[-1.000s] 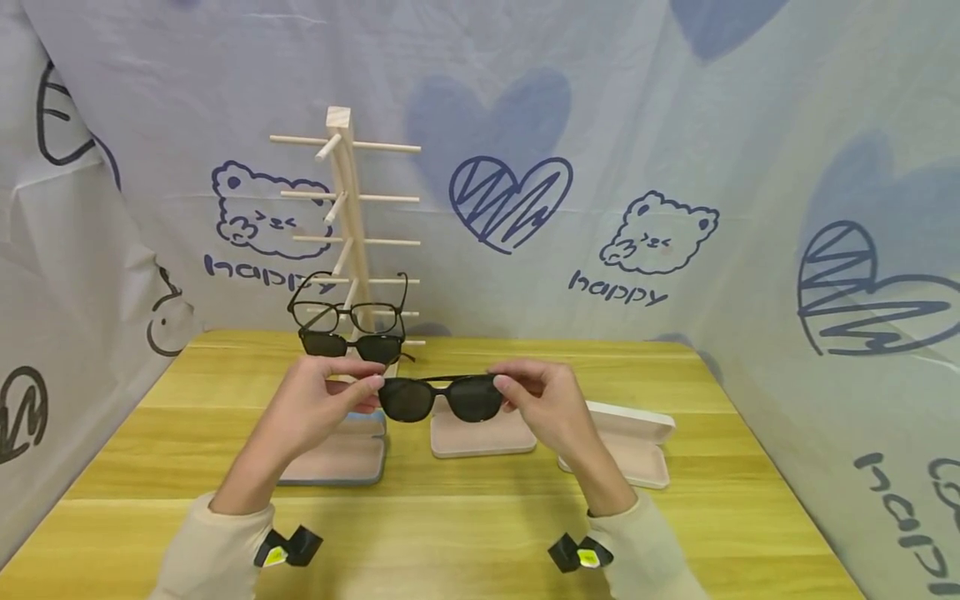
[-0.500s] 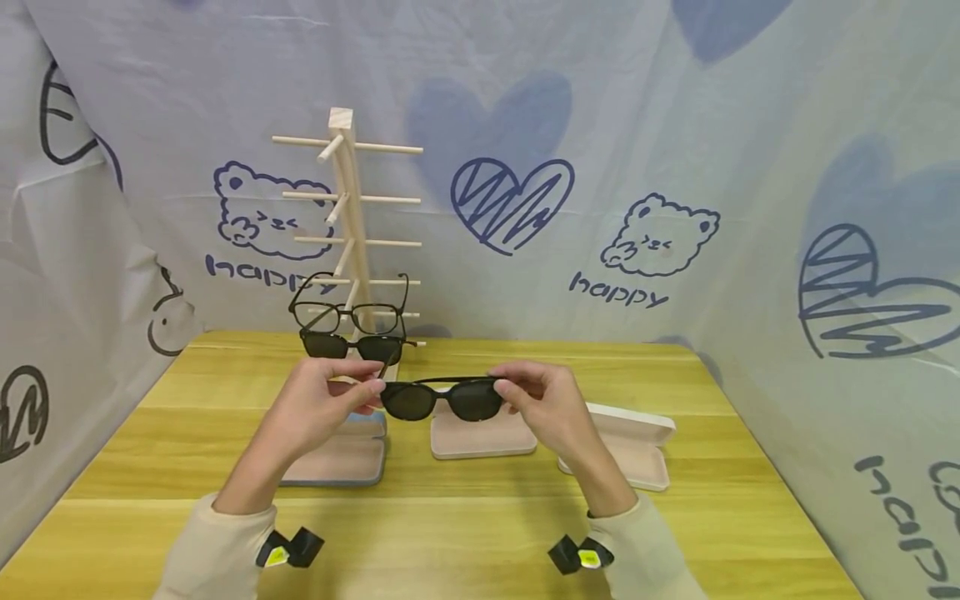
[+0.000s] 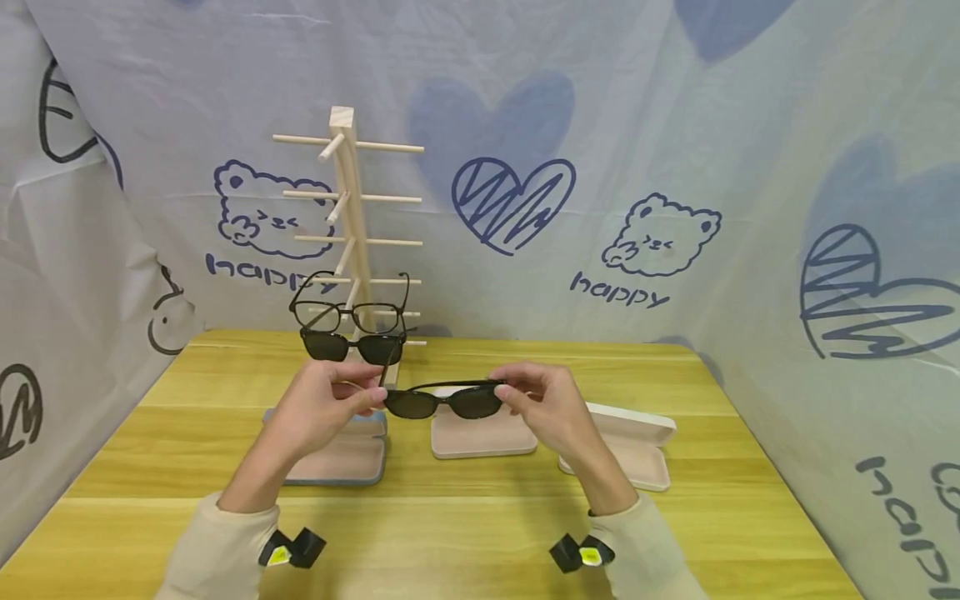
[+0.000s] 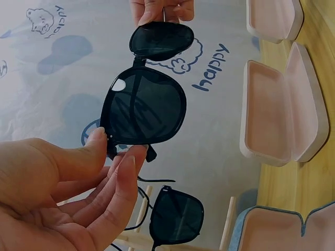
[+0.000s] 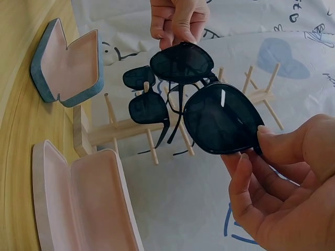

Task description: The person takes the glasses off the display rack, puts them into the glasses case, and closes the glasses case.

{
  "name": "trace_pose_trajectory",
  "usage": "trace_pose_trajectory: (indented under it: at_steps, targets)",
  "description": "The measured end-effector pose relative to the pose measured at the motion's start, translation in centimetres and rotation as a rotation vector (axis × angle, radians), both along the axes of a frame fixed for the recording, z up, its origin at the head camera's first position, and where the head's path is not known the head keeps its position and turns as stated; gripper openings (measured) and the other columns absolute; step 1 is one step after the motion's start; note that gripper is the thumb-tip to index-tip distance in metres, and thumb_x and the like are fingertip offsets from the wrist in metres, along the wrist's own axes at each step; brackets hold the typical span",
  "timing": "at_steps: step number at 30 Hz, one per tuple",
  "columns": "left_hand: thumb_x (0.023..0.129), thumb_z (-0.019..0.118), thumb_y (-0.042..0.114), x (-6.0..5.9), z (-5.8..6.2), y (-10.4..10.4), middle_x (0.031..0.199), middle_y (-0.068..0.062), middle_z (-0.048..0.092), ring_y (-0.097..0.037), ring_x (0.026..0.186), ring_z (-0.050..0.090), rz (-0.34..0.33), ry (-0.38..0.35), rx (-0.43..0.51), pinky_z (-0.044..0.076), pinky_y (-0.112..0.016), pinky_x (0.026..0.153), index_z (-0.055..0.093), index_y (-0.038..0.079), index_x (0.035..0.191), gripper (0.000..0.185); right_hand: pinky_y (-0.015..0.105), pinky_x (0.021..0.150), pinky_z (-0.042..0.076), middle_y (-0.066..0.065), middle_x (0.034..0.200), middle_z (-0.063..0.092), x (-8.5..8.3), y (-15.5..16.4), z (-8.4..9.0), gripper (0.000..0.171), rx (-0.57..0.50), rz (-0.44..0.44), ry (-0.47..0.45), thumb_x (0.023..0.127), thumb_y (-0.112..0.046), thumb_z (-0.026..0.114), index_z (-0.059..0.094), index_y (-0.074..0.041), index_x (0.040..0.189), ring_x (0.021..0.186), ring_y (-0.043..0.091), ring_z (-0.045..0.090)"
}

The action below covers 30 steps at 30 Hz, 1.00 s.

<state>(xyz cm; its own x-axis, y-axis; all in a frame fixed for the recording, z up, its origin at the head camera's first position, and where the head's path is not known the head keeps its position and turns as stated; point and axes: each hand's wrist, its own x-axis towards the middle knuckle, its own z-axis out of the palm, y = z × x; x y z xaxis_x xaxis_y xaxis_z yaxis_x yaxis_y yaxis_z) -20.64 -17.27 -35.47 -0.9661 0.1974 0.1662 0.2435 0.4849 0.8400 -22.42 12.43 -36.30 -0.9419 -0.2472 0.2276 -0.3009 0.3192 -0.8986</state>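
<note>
A pair of black sunglasses (image 3: 444, 403) with dark lenses is held up over the table between both hands. My left hand (image 3: 330, 408) pinches the frame's left end with thumb and fingers; my right hand (image 3: 546, 406) pinches the right end. In the left wrist view, the left thumb lies at the corner of one dark lens (image 4: 146, 107). The right wrist view has the right thumb at the outer edge of the other lens (image 5: 222, 117). Behind the hands, clear-lens glasses (image 3: 345, 317) and a second pair of sunglasses (image 3: 352, 347) hang on the wooden display stand (image 3: 348, 183).
Three open glasses cases with pink linings stand on the wooden table (image 3: 465, 525): a blue-grey case (image 3: 337, 458) at left, a middle case (image 3: 483, 435) under the sunglasses, and a white case (image 3: 630, 446) at right. Printed cloth (image 3: 510, 83) hangs behind and at both sides.
The held sunglasses have tilted, so their lenses look flatter in the head view and a temple shows upright by the left fingers. Both hands stay nearly in place, keeping their pinch.
</note>
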Motion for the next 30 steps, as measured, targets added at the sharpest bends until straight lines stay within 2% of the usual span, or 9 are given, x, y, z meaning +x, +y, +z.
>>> trace_pose_trajectory:
  at_steps: [6,11,20,25,30]
  targets:
    - [0.095,0.072,0.006,-0.1,-0.4,0.3,0.104,-0.021,0.077,-0.013,0.077,0.074,-0.024,0.024,0.001,0.060,-0.022,0.069,0.066,-0.010,0.130,0.038,0.025,0.071,0.058,0.021,0.106,0.076,-0.1,0.3,-0.3,0.018,0.023,0.007,-0.007,0.096,0.003,0.067,0.076,0.002,0.111,0.079,0.014,0.064]
    - [0.096,0.071,0.004,-0.3,-0.7,0.5,0.107,-0.022,0.077,-0.014,0.080,0.075,-0.043,0.042,0.002,0.060,-0.021,0.069,0.066,-0.009,0.130,0.037,0.030,0.072,0.061,0.021,0.106,0.076,-0.2,0.5,-0.4,0.018,0.042,0.012,-0.005,0.096,0.003,0.067,0.075,0.002,0.112,0.079,0.013,0.065]
    - [0.099,0.065,0.001,-0.6,-1.1,0.4,0.124,-0.028,0.071,-0.015,0.085,0.073,-0.091,0.050,-0.016,0.060,-0.021,0.072,0.068,-0.008,0.127,0.030,0.025,0.070,0.059,0.019,0.101,0.076,-0.4,0.6,-0.8,0.019,0.058,0.005,-0.001,0.096,0.001,0.068,0.077,0.000,0.112,0.075,0.012,0.065]
    - [0.099,0.064,-0.001,-0.6,-1.2,0.4,0.124,-0.029,0.071,-0.020,0.087,0.074,-0.097,0.067,-0.022,0.061,-0.025,0.073,0.070,-0.009,0.125,0.028,0.027,0.073,0.059,0.017,0.106,0.077,-0.5,0.5,-1.1,0.019,0.068,-0.012,-0.015,0.096,-0.001,0.069,0.077,-0.003,0.113,0.078,0.012,0.067]
    - [0.098,0.064,-0.002,-0.5,-1.4,0.5,0.118,-0.028,0.072,-0.026,0.087,0.073,-0.091,0.072,-0.012,0.060,-0.023,0.072,0.071,-0.010,0.121,0.025,0.032,0.081,0.061,0.012,0.106,0.079,-0.7,0.3,-1.2,0.017,0.124,-0.052,0.021,0.096,-0.006,0.071,0.080,-0.008,0.110,0.087,0.017,0.072]
